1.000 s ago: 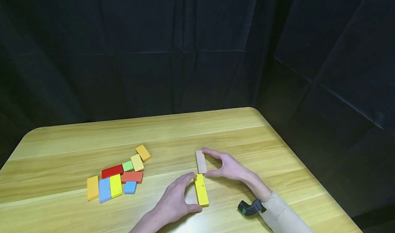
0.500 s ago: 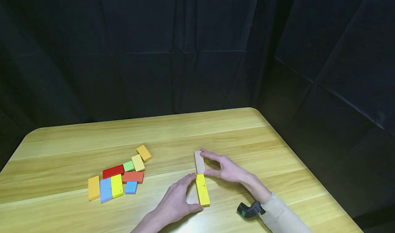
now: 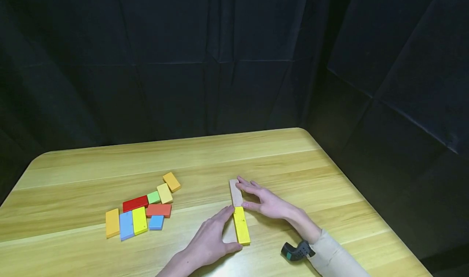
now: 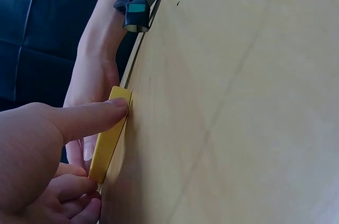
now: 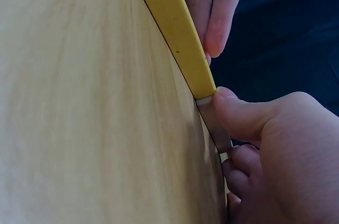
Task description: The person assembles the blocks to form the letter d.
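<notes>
A long yellow block (image 3: pixel 242 226) lies flat on the wooden table, its far end meeting the near end of a pale greyish-pink block (image 3: pixel 235 194). My left hand (image 3: pixel 207 238) spans the yellow block from the left, thumb at its near end and fingertips at its far end. From the right, my right hand (image 3: pixel 272 203) holds the pale block: the thumb sits by the joint and the fingers lie over the far part. In the right wrist view the right thumb (image 5: pixel 238 110) presses the pale block's side (image 5: pixel 214 126) just past the yellow one.
To the left lies a flat group of coloured blocks, including a dark red block (image 3: pixel 135 203), a yellow block (image 3: pixel 139 220) and a small blue block (image 3: pixel 156 222). A black wrist device (image 3: pixel 297 251) is on the right sleeve. A dark curtain (image 3: pixel 176 97) hangs behind the table.
The pale block has slid slightly left against the end of the yellow block, and the right fingers have moved left over it. The left hand keeps its place at the yellow block.
</notes>
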Motion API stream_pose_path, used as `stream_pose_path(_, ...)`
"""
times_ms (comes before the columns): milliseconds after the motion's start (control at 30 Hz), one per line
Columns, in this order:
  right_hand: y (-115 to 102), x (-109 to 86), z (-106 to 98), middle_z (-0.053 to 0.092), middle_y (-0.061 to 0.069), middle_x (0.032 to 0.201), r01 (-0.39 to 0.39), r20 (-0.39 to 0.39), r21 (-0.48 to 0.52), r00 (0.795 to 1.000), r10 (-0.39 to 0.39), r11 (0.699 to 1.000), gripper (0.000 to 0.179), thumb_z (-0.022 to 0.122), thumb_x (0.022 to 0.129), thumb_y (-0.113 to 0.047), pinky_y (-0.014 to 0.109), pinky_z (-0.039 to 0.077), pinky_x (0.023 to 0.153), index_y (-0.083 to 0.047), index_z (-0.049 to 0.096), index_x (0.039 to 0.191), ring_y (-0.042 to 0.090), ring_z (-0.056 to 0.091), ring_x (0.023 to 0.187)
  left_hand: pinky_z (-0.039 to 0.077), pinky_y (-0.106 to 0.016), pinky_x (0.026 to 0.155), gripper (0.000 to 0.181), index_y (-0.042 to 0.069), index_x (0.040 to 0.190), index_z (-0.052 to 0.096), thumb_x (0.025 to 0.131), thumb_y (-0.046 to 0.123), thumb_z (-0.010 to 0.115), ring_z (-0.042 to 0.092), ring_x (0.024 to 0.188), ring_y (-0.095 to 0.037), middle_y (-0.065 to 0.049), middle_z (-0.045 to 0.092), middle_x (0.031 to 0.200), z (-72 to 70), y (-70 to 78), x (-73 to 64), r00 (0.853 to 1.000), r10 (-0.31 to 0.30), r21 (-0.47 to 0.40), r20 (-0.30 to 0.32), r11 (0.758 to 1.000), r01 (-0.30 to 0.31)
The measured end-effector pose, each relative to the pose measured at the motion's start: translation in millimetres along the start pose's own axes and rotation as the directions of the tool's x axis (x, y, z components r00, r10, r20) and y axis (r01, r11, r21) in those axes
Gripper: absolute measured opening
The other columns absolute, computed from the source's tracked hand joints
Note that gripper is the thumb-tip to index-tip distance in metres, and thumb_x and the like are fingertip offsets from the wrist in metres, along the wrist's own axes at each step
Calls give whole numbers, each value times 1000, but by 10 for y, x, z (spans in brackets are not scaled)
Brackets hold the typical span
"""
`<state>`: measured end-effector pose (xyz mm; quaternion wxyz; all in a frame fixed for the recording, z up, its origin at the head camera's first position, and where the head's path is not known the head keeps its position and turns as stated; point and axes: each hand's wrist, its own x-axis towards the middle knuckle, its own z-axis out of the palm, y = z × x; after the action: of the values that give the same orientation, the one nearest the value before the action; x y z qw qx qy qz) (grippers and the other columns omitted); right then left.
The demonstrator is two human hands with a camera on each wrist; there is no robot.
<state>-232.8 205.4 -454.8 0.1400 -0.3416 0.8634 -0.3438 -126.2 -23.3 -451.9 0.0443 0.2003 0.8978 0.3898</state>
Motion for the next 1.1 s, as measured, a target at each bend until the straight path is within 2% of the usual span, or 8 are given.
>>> stream_pose_path(333, -23, -9, 15, 12, 2, 168, -4, 15, -2, 1000, 4, 1000, 62, 53, 103, -35, 67, 6, 119, -14, 32, 157, 47, 3, 151, 40, -51, 113, 93, 1, 152, 37, 80, 36, 84, 44, 140, -35, -18, 41, 156, 6, 1, 8, 999, 9, 23, 42, 1000, -10)
stream_pose_path(567, -95, -57, 59, 13, 6, 167, -10, 13, -9, 1000, 10, 1000, 62, 52, 104, -36, 63, 7, 121, -10, 31, 156, 44, 4, 152, 41, -50, 112, 93, 0, 152, 36, 81, 36, 83, 44, 140, -34, -18, 40, 156, 17, 6, 2, 999, 7, 41, 52, 999, -9)
stream_pose_path(800, -185, -123, 154, 21, 14, 164, -20, -38, -77, 999, 17, 997, 64, 52, 104, -37, 57, 12, 123, -4, 32, 155, 36, 17, 152, 40, -50, 113, 94, 0, 153, 34, 82, 37, 82, 42, 141, -35, -19, 39, 157, 17, 4, -4, 998, 5, 42, 56, 999, -7)
stream_pose_path(1100, -291, -213, 246, 28, 16, 161, -78, -95, -113, 993, 67, 991, 67, 49, 104, -43, 66, 18, 118, -1, 33, 154, 45, 21, 149, 40, -50, 113, 94, -1, 153, 34, 82, 38, 82, 42, 142, -34, -19, 38, 157, 13, 2, 0, 999, -1, 36, 46, 999, 0)
